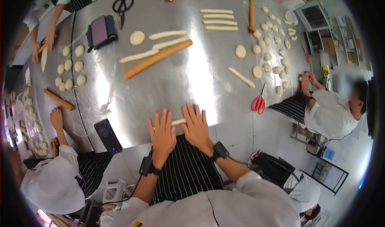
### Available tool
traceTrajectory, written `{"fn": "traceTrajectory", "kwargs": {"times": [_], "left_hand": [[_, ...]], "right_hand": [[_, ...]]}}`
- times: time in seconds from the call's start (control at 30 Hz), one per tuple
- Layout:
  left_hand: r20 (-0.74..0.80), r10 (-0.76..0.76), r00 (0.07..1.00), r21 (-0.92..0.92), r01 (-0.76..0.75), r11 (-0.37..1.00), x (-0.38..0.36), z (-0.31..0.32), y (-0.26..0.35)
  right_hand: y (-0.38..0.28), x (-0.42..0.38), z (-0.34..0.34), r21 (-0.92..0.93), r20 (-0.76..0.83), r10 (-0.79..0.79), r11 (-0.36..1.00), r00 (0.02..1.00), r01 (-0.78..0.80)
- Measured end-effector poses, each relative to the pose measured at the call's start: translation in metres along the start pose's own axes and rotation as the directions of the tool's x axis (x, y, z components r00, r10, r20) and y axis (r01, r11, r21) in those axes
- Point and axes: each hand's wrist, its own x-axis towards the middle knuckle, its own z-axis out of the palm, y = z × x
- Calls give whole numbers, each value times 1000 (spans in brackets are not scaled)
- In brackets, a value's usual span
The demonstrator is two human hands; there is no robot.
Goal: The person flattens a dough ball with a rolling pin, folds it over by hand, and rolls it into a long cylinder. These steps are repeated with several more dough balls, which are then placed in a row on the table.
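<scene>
My left hand (163, 132) and my right hand (196, 126) lie flat, fingers stretched forward, at the near edge of the steel table (168, 92). Between them shows the middle of a dough strip (178, 122); its ends are hidden under my palms. Ahead of my hands rests a wooden rolling pin (158, 59). Just beyond it are dough strips (168, 35) and a round, flat piece of dough (137, 37). To the right lies a single dough strip (241, 77).
Red-handled scissors (258, 105) lie at the right edge. A phone (108, 136) is at the near left edge; black scissors (122, 10) are at the back. Dough balls (267, 56) sit on plastic at right, more (68, 65) at left. Co-workers stand around the table.
</scene>
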Motion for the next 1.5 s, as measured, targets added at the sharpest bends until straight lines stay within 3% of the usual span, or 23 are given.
{"fn": "traceTrajectory", "kwargs": {"times": [0.1,0.17,0.2,0.3,0.33,0.37,0.43,0.5,0.53,0.6,0.7,0.77,0.83,0.87,0.9,0.97,1.1,1.2,1.33,1.4,1.43,1.47,1.5], "left_hand": [[54,34,998,-12,-33,999,10,-30,-1],[76,148,986,-65,-143,988,25,-35,-12],[72,152,986,-62,-147,987,18,-30,-20],[72,289,955,-11,-289,957,-12,8,-53],[79,288,954,-109,-279,954,-11,18,-63],[87,289,953,-208,-266,941,-3,24,-64],[107,279,954,-165,-259,951,28,-23,-22],[121,258,959,-108,-245,963,43,-39,-5],[103,261,960,-86,-252,964,36,-39,-9],[90,281,955,-60,-277,959,21,-40,-24],[-62,355,933,-45,-358,933,9,-18,-42],[-35,327,944,-339,-319,885,20,-7,-48],[54,290,955,-374,-250,893,54,-29,-17],[132,239,962,-406,-168,899,77,-45,11],[159,347,924,-391,-264,882,113,-70,45],[169,532,830,-369,-448,815,188,-73,89],[156,683,714,-284,-630,723,267,-12,140],[160,714,682,-142,-699,700,284,19,154],[141,728,671,0,-735,678,265,37,134],[46,612,789,-18,-612,790,255,31,131],[40,606,794,-8,-606,795,256,30,130],[-38,486,873,-26,-487,873,255,30,129],[-110,346,932,-56,-353,934,249,28,128]], "right_hand": [[2,11,-15,-49,7,-9,999,1000,10],[21,37,-26,45,-96,-266,962,959,271],[31,30,-23,43,-102,-266,961,958,272],[53,16,-13,33,-173,-508,853,844,520],[54,19,-15,28,-183,-498,859,848,511],[56,24,-17,158,-97,-422,888,901,433],[58,30,-29,278,-2,-342,903,940,329],[48,41,-53,70,-195,-485,860,852,506],[53,42,-52,65,-208,-480,862,852,502],[59,35,-38,207,-206,-460,842,863,498],[71,39,-25,290,-227,-522,769,822,569],[74,48,-44,321,-246,-564,720,788,616],[80,30,-82,589,111,-267,794,957,153],[94,26,-103,586,-17,-246,783,969,209],[112,20,-117,525,-189,-192,809,963,264],[151,6,-148,490,-183,41,870,982,54],[217,3,-145,382,-408,183,924,894,-15],[245,6,-129,336,-379,259,933,889,-128],[243,6,-129,343,-455,279,931,846,-123],[239,2,-121,352,-407,350,912,843,-209],[235,9,-134,355,-496,353,916,794,-186],[232,16,-146,354,-575,350,921,739,-161],[225,38,-161,508,-473,443,843,762,-175]]}}
